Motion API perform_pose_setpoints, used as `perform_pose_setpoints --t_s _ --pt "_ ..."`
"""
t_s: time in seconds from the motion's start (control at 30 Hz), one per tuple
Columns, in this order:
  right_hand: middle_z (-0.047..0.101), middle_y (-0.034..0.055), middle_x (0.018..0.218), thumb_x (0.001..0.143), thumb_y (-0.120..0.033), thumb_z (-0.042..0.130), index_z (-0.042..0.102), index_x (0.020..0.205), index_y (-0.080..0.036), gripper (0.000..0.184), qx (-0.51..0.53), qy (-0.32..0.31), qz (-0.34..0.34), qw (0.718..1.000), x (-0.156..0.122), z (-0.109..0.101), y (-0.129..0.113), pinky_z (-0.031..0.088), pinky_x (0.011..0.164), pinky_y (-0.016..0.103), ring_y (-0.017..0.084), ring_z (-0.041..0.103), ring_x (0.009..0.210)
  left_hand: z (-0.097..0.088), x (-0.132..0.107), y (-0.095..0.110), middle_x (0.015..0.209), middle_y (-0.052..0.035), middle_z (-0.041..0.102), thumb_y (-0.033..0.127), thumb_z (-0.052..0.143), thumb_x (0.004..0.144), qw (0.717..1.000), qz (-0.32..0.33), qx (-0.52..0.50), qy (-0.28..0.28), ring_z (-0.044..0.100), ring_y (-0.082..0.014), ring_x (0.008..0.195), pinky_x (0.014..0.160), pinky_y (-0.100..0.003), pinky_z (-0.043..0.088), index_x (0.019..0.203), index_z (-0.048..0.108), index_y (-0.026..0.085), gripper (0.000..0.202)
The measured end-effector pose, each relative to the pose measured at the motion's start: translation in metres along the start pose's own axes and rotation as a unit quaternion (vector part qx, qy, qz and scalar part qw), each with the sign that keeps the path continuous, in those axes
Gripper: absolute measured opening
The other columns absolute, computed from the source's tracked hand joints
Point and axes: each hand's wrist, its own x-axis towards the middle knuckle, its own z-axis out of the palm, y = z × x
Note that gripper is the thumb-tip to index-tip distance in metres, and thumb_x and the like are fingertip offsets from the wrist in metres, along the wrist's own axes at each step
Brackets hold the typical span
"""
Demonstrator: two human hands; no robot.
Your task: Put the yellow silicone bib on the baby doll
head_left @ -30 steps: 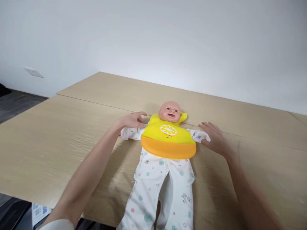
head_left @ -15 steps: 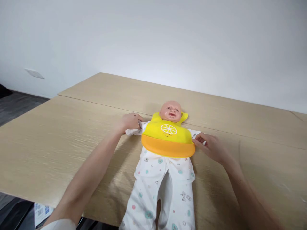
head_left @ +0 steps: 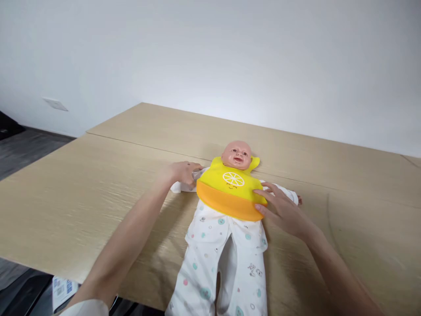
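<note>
A baby doll lies face up on the wooden table, dressed in white printed clothes. Over its chest spreads a yellow bib with an orange pocket along the bottom and a white citrus slice on the front. My left hand is closed on the doll's sleeve beside the bib; its fingertips are partly hidden. On the other side, my right hand rests with fingers apart against the edge of the bib and its pocket. The doll's other sleeve stretches out behind that hand.
The light wooden table has a seam across it and meets a white wall at the back. A wall plate sits at left. Below the near edge is a printed white paper or package among dark objects.
My right hand has let go of the doll's sleeve and spread its fingers onto the bib's edge. That sleeve now reaches further outward, showing the doll's hand. My left hand stays at its sleeve.
</note>
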Motion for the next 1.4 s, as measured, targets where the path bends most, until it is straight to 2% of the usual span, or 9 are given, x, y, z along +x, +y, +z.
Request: perform_pose_setpoints --t_s 0.1,0.3,0.4,0.5,0.67,0.83,0.97,1.23,1.4 --pt "0.044 0.003 0.12 0.081 -0.062 0.032 0.039 0.124 -0.033 0.052 0.014 -0.001 0.063 0.998 -0.002 -0.005 -0.004 0.042 0.085 0.036 0.017 0.052 0.097 -0.001 -0.002 0.004 0.102 -0.0033 0.064 0.029 0.072 0.043 0.99 0.046 0.092 -0.1 0.057 -0.0269 0.093 0.072 -0.029 0.042 0.11 0.057 0.032 0.069" --pt "0.06 0.0037 0.086 0.073 -0.069 0.037 0.025 0.13 -0.025 0.073 0.041 -0.128 0.105 0.985 -0.012 -0.021 -0.014 0.042 0.073 0.036 0.023 0.056 0.086 0.006 -0.002 0.011 0.103 -0.0083 0.064 0.017 0.061 0.053 0.985 0.041 0.157 -0.067 0.058 -0.0303 0.091 0.073 -0.035 0.041 0.1 0.062 0.028 0.048" --pt "0.06 0.006 0.087 0.067 -0.067 0.047 0.039 0.104 -0.021 0.06 0.002 -0.103 0.138 0.985 -0.023 -0.029 -0.024 0.04 0.065 0.035 0.024 0.057 0.079 0.008 -0.003 0.014 0.105 -0.0099 0.063 0.016 0.054 0.061 0.983 0.043 0.175 -0.042 0.057 -0.0304 0.092 0.075 -0.038 0.04 0.104 0.06 0.029 0.045" --pt "0.06 0.0079 0.084 0.066 -0.065 0.046 0.037 0.081 -0.021 0.048 -0.027 -0.115 0.162 0.98 -0.033 -0.034 -0.038 0.036 0.056 0.034 0.026 0.056 0.072 0.005 -0.008 0.02 0.105 -0.0123 0.061 0.018 0.054 0.062 0.976 0.042 0.212 -0.01 0.053 -0.0313 0.098 0.078 -0.039 0.039 0.108 0.058 0.026 0.047" --pt "0.061 0.0045 0.085 0.077 -0.058 0.033 0.042 0.077 -0.023 0.036 -0.052 -0.212 0.03 0.975 -0.042 -0.028 -0.061 0.027 0.053 0.03 0.025 0.055 0.069 -0.012 -0.029 0.036 0.105 -0.008 0.061 0.019 0.055 0.061 0.976 0.072 0.206 0.01 0.052 -0.0266 0.1 0.082 -0.033 0.037 0.107 0.055 0.026 0.047" --pt "0.059 0.0007 0.079 0.08 -0.048 0.041 0.043 0.074 -0.021 0.028 -0.033 -0.211 -0.084 0.973 -0.038 -0.003 -0.064 0.016 0.05 0.026 0.018 0.052 0.063 -0.031 -0.059 0.064 0.081 -0.0044 0.063 0.026 0.047 0.07 0.982 0.096 0.164 0.015 0.057 -0.0221 0.078 0.069 -0.03 0.037 0.077 0.056 0.025 0.012" --pt "0.056 -0.0012 0.073 0.078 -0.045 0.046 0.042 0.071 -0.019 0.027 0.014 -0.203 -0.081 0.976 -0.032 0.01 -0.057 0.016 0.05 0.024 0.014 0.046 0.06 -0.027 -0.063 0.074 0.071 -0.003 0.062 0.028 0.049 0.068 0.984 0.142 0.094 -0.052 0.055 -0.0204 0.072 0.067 -0.028 0.037 0.066 0.057 0.024 0.009" --pt "0.055 -0.0046 0.066 0.069 -0.039 0.059 0.048 0.073 -0.02 0.022 0.119 -0.249 -0.059 0.959 -0.03 -0.004 -0.049 0.023 0.051 0.02 0.008 0.043 0.057 -0.02 -0.064 0.07 0.065 -0.0027 0.06 0.023 0.051 0.062 0.98 0.124 0.142 -0.057 0.053 -0.0185 0.063 0.057 -0.028 0.035 0.058 0.055 0.022 0.006" --pt "0.045 0.0001 0.051 0.075 -0.059 0.046 0.043 0.056 -0.013 0.05 0.041 -0.251 -0.029 0.967 -0.029 -0.007 -0.039 0.014 0.045 0.023 0.007 0.03 0.046 -0.031 -0.098 0.098 0.063 0.0004 0.061 0.033 0.059 0.059 0.968 0.158 0.149 -0.125 0.055 -0.0189 0.068 0.055 -0.027 0.035 0.06 0.055 0.023 0.011"
